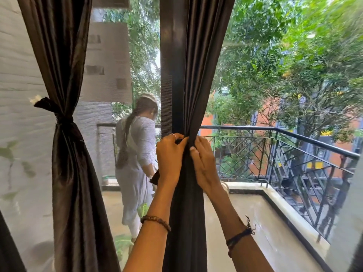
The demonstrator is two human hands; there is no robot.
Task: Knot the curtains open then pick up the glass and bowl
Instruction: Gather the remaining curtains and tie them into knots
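Note:
Two dark brown curtains hang before a mesh screen door. The left curtain (64,75) is gathered and tied with a dark band (62,119) at mid height. The middle curtain (194,65) is bunched at its waist, where both my hands hold it. My left hand (170,156) grips the gathered cloth from the left, and a dark strip of fabric hangs from under it. My right hand (203,163) pinches the bunch from the right, thumb against the folds. No glass or bowl is in view.
Beyond the screen lies a wet balcony floor (255,222) with a black metal railing (294,146). A person in light clothes (137,154) stands out there with their back to me. Potted leaves (121,246) sit low by the door. Trees fill the background.

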